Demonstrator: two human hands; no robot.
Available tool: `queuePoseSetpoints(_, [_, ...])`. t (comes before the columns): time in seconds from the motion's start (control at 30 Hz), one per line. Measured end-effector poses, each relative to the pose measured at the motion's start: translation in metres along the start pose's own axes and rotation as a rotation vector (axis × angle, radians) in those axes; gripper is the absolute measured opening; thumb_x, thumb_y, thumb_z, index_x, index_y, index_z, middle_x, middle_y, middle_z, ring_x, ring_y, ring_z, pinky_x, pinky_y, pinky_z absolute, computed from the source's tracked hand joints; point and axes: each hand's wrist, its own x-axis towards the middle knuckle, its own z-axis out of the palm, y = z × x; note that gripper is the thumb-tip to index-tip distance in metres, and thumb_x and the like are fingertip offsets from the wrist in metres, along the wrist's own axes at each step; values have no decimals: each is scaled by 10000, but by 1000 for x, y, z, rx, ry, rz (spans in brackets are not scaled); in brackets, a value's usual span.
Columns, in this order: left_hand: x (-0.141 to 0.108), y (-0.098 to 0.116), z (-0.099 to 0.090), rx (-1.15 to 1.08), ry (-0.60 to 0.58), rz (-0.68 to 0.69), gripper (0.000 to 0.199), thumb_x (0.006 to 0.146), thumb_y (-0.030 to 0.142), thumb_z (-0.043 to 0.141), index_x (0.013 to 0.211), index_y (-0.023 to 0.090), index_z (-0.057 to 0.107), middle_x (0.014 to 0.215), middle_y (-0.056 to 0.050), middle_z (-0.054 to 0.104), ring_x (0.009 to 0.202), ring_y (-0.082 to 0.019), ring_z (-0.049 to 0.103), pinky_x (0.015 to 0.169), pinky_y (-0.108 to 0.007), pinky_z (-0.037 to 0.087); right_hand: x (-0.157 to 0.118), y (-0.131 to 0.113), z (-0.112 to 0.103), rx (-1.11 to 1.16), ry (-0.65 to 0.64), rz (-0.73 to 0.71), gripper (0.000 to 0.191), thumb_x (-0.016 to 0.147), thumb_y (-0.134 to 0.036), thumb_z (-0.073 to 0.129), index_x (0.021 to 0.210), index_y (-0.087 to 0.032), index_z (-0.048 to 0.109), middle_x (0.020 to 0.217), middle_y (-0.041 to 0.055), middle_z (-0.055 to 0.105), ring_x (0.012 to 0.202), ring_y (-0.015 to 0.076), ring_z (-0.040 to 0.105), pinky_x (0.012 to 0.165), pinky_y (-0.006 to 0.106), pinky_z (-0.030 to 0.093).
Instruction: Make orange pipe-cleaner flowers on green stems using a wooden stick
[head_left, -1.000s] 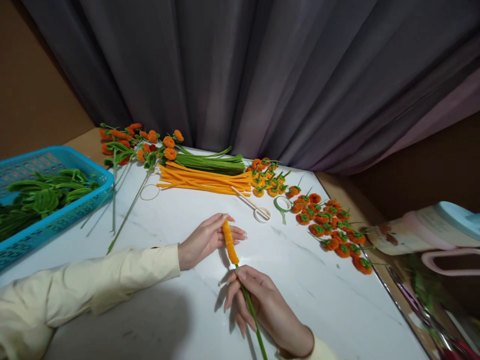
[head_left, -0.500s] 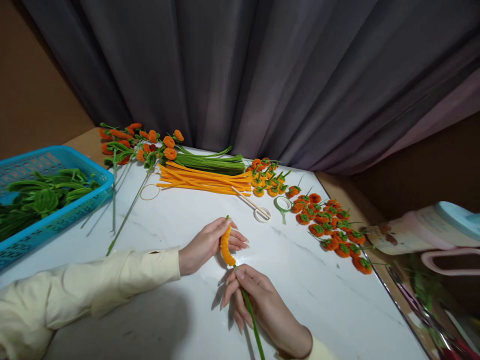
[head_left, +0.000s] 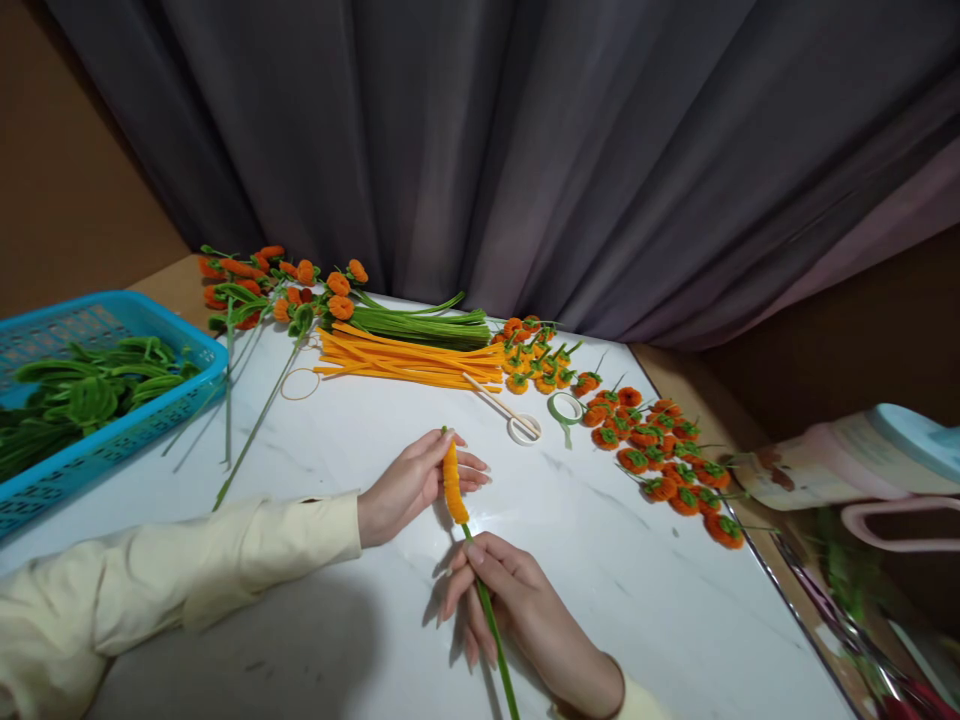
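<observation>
Two hands share one workpiece above the white tabletop (head_left: pixel 645 600). The left hand (head_left: pixel 409 485) pinches the orange coil (head_left: pixel 452 483) between thumb and fingertips, which appears to keep the coil from slipping along its core. The right hand (head_left: pixel 525 610) grasps the green stem (head_left: pixel 491 625) just below the coil, holding it steady. Loose orange pipe cleaners (head_left: pixel 409 362) lie well behind the hands; finished orange pieces (head_left: pixel 660 455) lie to the right, and a blue basket (head_left: pixel 97 400) of green pieces stands at far left.

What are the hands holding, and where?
Left hand grips the orange coil of one pipe-cleaner piece; right hand pinches its green stem just below.
</observation>
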Motion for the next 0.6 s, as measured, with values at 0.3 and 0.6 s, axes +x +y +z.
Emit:
queuePoseSetpoints(0.3, [-6, 1, 8, 75, 15, -6, 198, 915, 345, 485, 873, 153, 461, 836, -77, 655, 720, -149, 645, 698, -262, 482, 2, 3, 3, -52, -1, -4, 382, 891, -496, 506, 820, -121, 522, 765, 105, 696, 330, 41, 449, 447, 228, 493])
queuePoseSetpoints(0.6, [1, -2, -5, 25, -139, -146, 186, 865, 354, 520, 875, 170, 496, 553, 67, 446, 332, -13, 276, 353, -133, 238, 12, -53, -24, -869, 235, -235, 397, 906, -512, 454, 728, -168, 539, 560, -2, 551, 489, 110, 497, 509, 230, 403])
